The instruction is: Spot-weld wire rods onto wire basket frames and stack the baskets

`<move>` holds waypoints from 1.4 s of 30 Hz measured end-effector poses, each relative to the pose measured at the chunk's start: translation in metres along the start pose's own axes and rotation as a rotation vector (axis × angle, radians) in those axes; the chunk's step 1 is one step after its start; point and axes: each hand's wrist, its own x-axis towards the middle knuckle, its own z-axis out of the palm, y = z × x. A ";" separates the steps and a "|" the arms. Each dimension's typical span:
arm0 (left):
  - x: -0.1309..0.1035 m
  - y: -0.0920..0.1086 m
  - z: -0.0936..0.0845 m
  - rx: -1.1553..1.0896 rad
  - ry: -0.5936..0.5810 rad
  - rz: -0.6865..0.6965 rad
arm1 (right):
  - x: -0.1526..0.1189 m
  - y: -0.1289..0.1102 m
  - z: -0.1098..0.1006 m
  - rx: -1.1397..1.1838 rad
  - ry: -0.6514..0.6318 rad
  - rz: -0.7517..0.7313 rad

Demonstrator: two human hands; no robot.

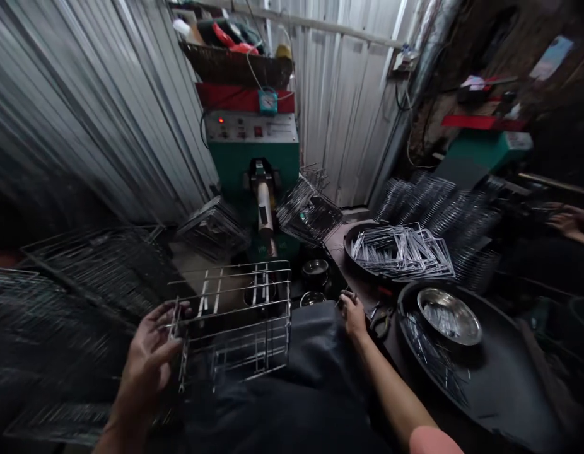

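Metal wire rack [235,310] in curled left hand [150,350], right hand [353,315] forward.

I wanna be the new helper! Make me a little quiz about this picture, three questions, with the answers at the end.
1. Which of the person's hands holds the wire rack?
2. True or false: a red light glows on the green machine straight ahead.
3. Fill the gap: the bowl farthest right sits in a big dark round ____.

Key: 1. The left hand. 2. True. 3. Tray.
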 end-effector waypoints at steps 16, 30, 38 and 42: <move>0.057 -0.009 0.095 1.418 -0.426 0.819 | -0.037 -0.071 0.084 -0.996 -0.837 -0.523; 0.086 -0.027 0.109 1.407 -0.545 0.701 | -0.031 -0.009 0.162 -0.389 -0.751 -0.178; 0.103 -0.031 0.103 1.379 -0.544 0.670 | -0.017 -0.025 0.154 -0.629 -1.072 -0.477; 0.110 -0.036 0.100 1.363 -0.556 0.658 | -0.008 -0.019 0.160 -0.672 -1.053 -0.575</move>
